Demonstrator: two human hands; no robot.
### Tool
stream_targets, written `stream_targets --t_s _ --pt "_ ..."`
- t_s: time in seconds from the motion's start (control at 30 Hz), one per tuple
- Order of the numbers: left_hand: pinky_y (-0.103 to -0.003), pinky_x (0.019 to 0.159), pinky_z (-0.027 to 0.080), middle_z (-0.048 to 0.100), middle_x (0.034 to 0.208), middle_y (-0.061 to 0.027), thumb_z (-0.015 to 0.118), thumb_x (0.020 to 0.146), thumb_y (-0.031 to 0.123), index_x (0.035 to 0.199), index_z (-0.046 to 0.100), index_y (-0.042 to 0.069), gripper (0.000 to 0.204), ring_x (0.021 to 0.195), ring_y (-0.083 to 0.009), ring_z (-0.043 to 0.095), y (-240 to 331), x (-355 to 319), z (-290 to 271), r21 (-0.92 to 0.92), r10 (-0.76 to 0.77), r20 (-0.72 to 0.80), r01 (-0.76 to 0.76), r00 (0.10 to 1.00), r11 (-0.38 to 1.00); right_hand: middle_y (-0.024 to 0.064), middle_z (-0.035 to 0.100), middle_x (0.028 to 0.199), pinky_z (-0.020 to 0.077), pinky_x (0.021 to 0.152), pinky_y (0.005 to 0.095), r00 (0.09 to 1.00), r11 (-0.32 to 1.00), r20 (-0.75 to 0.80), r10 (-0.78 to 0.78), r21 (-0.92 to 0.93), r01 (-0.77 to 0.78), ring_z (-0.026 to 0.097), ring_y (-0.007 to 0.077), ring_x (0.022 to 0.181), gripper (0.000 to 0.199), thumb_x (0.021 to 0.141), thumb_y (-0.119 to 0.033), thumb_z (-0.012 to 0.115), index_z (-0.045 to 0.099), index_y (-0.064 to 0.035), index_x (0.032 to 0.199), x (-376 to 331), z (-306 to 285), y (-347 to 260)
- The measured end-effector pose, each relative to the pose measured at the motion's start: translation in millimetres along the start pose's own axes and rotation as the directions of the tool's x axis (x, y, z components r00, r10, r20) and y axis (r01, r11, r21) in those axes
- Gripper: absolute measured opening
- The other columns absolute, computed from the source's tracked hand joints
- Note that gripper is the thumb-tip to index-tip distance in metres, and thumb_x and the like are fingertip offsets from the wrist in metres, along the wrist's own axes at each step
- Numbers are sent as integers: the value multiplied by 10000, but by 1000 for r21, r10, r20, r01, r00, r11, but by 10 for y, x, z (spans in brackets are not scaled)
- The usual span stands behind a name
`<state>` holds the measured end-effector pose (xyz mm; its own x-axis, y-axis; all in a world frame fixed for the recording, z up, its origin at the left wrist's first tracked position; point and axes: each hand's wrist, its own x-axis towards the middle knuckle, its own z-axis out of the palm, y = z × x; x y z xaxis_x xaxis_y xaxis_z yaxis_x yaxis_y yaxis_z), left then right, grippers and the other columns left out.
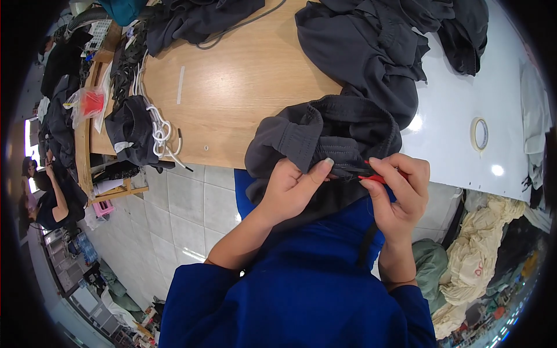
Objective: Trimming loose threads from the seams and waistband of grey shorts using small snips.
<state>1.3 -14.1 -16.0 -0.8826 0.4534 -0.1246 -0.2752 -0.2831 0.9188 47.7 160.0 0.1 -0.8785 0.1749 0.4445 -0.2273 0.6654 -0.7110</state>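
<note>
Dark grey trousers (pixel 272 142) with a gathered elastic waistband lie over the table's near edge, in front of my body. My left hand (pixel 290 194) grips the waistband, thumb on top and fingers tucked under the cloth. Between the thumb and fingers of my right hand (pixel 403 194) is a small red-handled tool (pixel 374 178), which looks like thread snips. Its dark tip points left at the waistband, close to my left thumb. Whether the tip touches the cloth, I cannot tell.
More dark grey garments (pixel 360 52) are heaped behind on the wooden table (pixel 232 75). A tape roll (pixel 479 134) lies on the white tabletop at right. White cords (pixel 159 130) rest beside a folded dark piece (pixel 132 130) at left. Cream cloth (pixel 478 249) is piled low at right. Another person (pixel 52 197) is at far left.
</note>
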Motion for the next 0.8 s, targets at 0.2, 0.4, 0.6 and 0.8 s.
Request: stream_targets --t_s 0.2,0.4,0.6,0.8 --pt "-229 715 466 634 877 -47 544 914 106 1028 604 -21 181 794 -92 575 -40 -23 -62 126 -6 1 6 1000 992 31 579 861 391 663 273 995 993 80 -66 -97 73 479 184 772 329 594 -83 757 692 -72 917 62 -61 -26" --pt "-241 737 452 630 878 -43 552 912 116 1029 605 -16 185 792 -100 561 -64 -28 -75 133 -22 -7 23 1000 991 30 581 856 389 660 273 992 993 89 -90 -74 96 475 182 762 328 593 -96 759 693 -79 915 73 -56 -4" --pt "-250 769 447 633 918 -45 551 909 107 1065 606 -7 201 838 -112 563 -12 -17 -58 198 -8 19 4 1000 980 -18 591 847 367 652 262 997 998 52 -53 -43 55 450 165 758 337 557 -125 780 715 -133 887 56 -20 -11" --pt "-248 773 449 639 925 -51 553 906 102 1056 614 -9 196 836 -114 569 9 -4 -56 208 4 30 -11 1000 978 -21 590 836 371 647 261 994 993 47 -99 -62 102 453 165 744 329 555 -123 779 716 -126 878 41 -15 4"
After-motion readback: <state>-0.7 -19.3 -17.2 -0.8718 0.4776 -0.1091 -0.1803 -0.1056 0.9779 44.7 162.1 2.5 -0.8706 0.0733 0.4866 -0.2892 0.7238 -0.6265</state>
